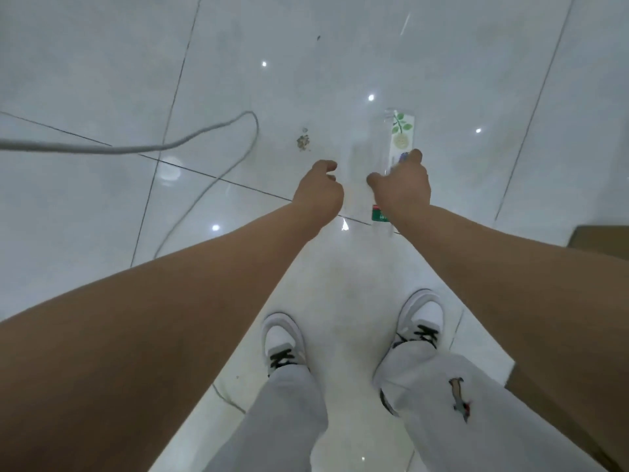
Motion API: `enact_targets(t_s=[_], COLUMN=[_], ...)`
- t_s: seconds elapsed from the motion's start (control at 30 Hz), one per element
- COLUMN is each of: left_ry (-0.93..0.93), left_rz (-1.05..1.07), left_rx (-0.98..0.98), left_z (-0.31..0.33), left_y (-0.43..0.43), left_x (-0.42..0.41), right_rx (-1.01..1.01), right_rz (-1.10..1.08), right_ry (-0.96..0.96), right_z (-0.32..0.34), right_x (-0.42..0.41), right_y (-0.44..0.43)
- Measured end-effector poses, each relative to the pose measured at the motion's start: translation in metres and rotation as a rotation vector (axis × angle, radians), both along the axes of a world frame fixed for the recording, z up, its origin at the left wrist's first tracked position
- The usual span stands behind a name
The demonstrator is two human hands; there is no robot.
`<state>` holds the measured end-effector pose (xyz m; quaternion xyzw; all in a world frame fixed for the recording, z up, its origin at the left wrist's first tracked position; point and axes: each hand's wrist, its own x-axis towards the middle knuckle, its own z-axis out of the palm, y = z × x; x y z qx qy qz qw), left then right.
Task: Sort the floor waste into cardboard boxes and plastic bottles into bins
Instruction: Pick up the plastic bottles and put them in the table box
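Observation:
A clear plastic bottle (401, 134) with a white label showing a green plant lies on the white tiled floor ahead of me. My right hand (401, 187) is spread over its near end, thumb out to the left and a fingertip at its right side; no firm grip shows. A green and red label (378, 214) peeks out just below that hand, and I cannot tell whether it belongs to a second clear bottle. My left hand (318, 192) hovers to the left with loosely curled fingers, holding nothing.
A brown cardboard box (600, 240) shows at the right edge. A grey cable (204, 137) loops across the floor on the left. A small patch of crumbs (303, 143) lies ahead of the left hand. My white shoes (282, 338) stand below.

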<state>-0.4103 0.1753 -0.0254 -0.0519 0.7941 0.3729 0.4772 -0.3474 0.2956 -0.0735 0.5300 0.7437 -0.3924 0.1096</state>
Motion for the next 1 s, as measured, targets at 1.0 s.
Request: enact_targets(t_s=[1.0], left_ry=[-0.013], left_rz=[-0.695], left_rx=[0.706], left_z=[0.844], left_y=[0.137], left_x=[0.389], right_rx=[0.511], right_rz=[-0.68], right_ry=[0.461], right_z=[0.909], right_x=[0.479], right_y=[0.035])
